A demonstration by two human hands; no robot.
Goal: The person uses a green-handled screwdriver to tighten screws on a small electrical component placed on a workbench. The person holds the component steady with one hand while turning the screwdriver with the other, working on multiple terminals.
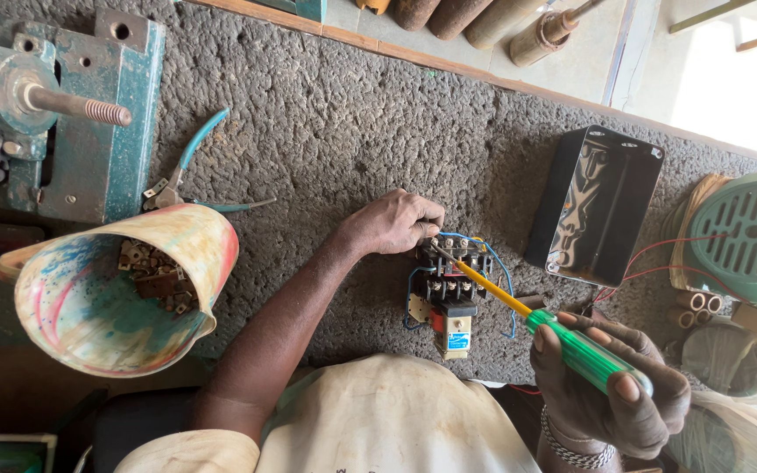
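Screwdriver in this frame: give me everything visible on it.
The screwdriver has a translucent green handle, plastic by its look, and a long shaft sleeved in yellow with a bare dark tip. It lies slanted, handle low right, tip up left. The right hand wraps the handle, fingers over it. The tip sits at the top terminals of the black electrical switch block, which the left hand steadies from above. Whether the tip is seated in a screw cannot be told.
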